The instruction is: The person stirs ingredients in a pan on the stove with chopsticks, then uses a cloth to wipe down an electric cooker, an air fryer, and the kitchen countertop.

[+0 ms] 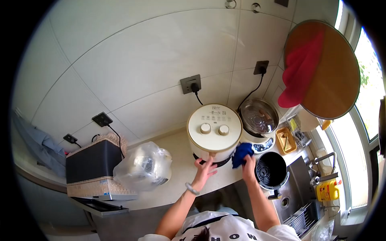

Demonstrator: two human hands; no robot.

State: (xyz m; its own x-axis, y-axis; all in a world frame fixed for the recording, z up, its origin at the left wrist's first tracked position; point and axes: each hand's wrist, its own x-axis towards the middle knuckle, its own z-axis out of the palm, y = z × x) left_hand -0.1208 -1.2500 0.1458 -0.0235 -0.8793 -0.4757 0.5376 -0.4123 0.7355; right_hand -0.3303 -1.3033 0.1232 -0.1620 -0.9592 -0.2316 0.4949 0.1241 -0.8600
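Observation:
A cream air fryer (215, 138) with two round knobs on its lid stands on the counter in front of me. My left hand (204, 170), a grey bangle on its wrist, is at the fryer's lower front with its fingers apart; the fingertips appear to touch it. My right hand (249, 166) grips a bunched dark blue cloth (242, 154) against the fryer's right side. Just right of that hand, the black fryer basket (271, 168) sits apart from the fryer, its handle pointing towards me and its ridged bottom visible.
An electric pot with a glass lid (259, 116) stands behind the basket. Further right are a golden tray (286, 140), a sink (295, 184) and a yellow bottle (327, 190). Leftward lie a plastic-covered item (142, 166) and a cloth-trimmed black appliance (94, 160). Cords run to wall sockets.

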